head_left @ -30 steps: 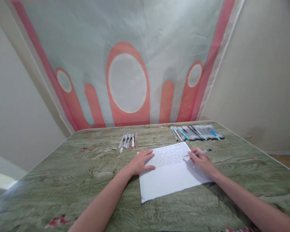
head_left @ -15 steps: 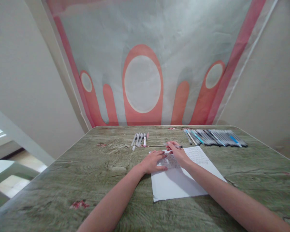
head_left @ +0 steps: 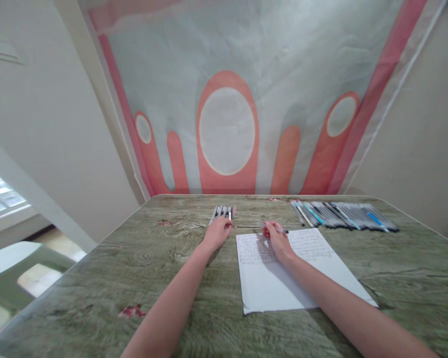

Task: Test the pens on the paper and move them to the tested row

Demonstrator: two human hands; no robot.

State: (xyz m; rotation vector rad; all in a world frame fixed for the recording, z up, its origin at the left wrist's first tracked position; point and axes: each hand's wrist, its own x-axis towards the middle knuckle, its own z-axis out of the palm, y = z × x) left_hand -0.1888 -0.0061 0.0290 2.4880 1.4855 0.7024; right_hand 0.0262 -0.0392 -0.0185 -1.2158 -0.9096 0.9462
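My right hand (head_left: 278,239) is closed round a slim pen (head_left: 283,230) with a dark end, above the upper part of a white sheet of paper (head_left: 274,291). Rows of small handwriting fill the top of the sheet. To the left, off the paper, my left hand (head_left: 218,231) rests at the near end of a small group of pens (head_left: 220,211). Its fingers are curled together, and anything between them is hidden. The hand covers the lower ends of those pens.
A long row of pens (head_left: 343,216), mostly grey with a few blue ones, lies at the back right of the wood-patterned table (head_left: 108,278). Behind the table hangs a grey and pink printed backdrop (head_left: 276,74). A pale chair (head_left: 18,263) stands at the left.
My left hand has lifted off the paper and moved left to the small group of pens, uncovering the writing. The right hand keeps its pen over the sheet. The view has shifted slightly.
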